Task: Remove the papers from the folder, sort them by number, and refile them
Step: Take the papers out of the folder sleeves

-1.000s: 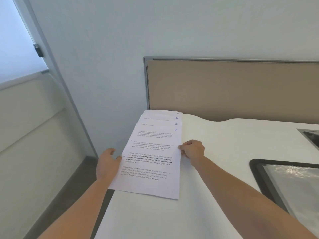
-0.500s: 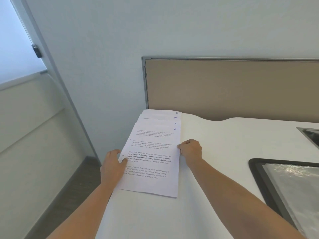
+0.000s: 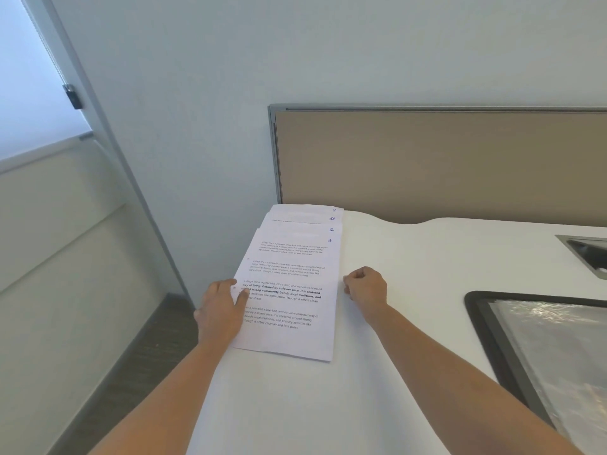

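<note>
the papers [image 3: 297,336] lie in a stepped pile at the near left corner of the white desk [image 3: 410,323], pushed up so the handwritten numbers 2, 10, 1 and 4 show one under another at the upper right corners. the top sheet [image 3: 295,257], marked 4, carries four blocks of printed text. the left hand [image 3: 220,310] rests flat on the left edge of that sheet, fingers loosely straight and close together, the thumb lying across the start of the bold lines, pressing rather than gripping. the right hand [image 3: 366,285] sits on the desk just beside the pile's right edge, fingers curled into a loose fist with nothing in them; i cannot tell whether the knuckles touch the paper. a tan partition [image 3: 427,165] stands behind the desk, and a black-edged thing with a shiny clear face [image 3: 484,323] lies well apart to the right.
</note>
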Demonstrator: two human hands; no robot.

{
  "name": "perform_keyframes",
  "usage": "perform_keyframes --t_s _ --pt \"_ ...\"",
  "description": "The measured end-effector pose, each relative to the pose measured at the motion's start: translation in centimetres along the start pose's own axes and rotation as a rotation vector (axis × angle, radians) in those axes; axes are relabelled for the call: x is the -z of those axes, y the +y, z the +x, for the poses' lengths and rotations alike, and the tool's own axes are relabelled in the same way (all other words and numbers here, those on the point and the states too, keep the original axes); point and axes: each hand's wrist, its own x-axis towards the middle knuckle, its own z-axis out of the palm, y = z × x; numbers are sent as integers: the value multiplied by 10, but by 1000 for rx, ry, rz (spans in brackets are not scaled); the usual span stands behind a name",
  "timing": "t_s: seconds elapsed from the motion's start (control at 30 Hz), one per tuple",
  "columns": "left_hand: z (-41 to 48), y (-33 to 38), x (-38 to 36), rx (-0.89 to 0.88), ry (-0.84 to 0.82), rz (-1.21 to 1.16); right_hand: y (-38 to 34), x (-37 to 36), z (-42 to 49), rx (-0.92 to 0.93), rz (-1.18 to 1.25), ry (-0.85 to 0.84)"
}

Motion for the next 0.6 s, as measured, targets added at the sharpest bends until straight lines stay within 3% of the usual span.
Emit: perform_keyframes --t_s 0.23,0.47,0.6 --pt "-37 27 3 -90 -5 -10 11 22 -26 115 -189 -82" --pt "-68 55 20 -138 -60 -46 12 58 -51 415 -769 -316" --pt "-97 72 14 -132 -97 -65 20 92 -68 582 -1095 -358"
